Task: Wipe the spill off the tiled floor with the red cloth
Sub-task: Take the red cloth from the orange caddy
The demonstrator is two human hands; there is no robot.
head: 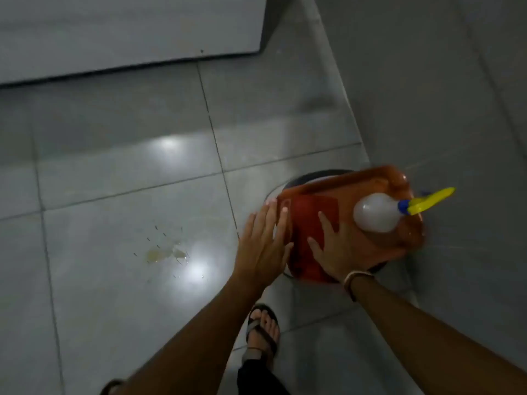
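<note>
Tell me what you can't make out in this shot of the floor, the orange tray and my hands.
Head view:
- Red cloth: blurred, partly under the right hand; its folds are unclear.
- Orange tray: motion blur smears its rim.
- Dark round object under the tray: mostly hidden.
- Spray bottle: contents unreadable.
- Spill: liquid type unclear.
- Left hand: contact with the tray uncertain.
</note>
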